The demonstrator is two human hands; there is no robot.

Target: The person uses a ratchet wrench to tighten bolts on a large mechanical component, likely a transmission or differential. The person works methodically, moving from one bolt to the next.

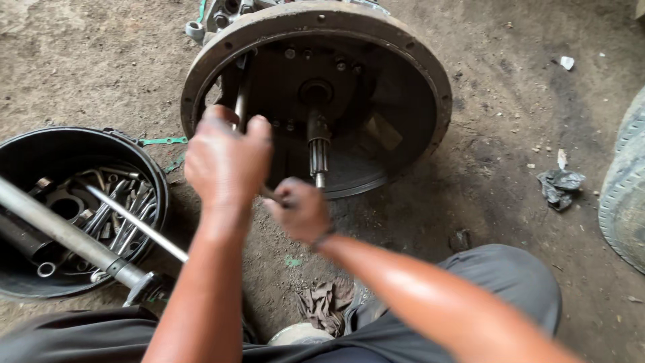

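On the dirt floor (510,121), packed grey-brown and gritty, lies a round cast-metal bell housing (316,94) – a dished, greasy shell with a thick rusted rim drilled with bolt holes. From its dark centre a splined steel shaft (318,151) sticks out toward the camera, bright at the tip and black with oil further in.

The left hand (225,161), smeared with grime, is closed in a full grip round a slim metal rod (240,101) that runs up inside the housing near the rim; the fist hides the rod's lower part. The right hand (302,210) sits just below the shaft, fingers curled tight about the short dark end of something thin – too covered by the fingers to make out what it is.

At the left a black round tub (27,151) holds a tangle of shiny spanners (121,218) and rings; a long grey steel bar (67,235) lies slantwise across its rim, its far end cut off by the frame. A crumpled brown rag (326,302) lies by the person's knee, a dark wad of cloth (559,185) further right, and a ribbed tyre (625,188) shows only in part at the right edge.
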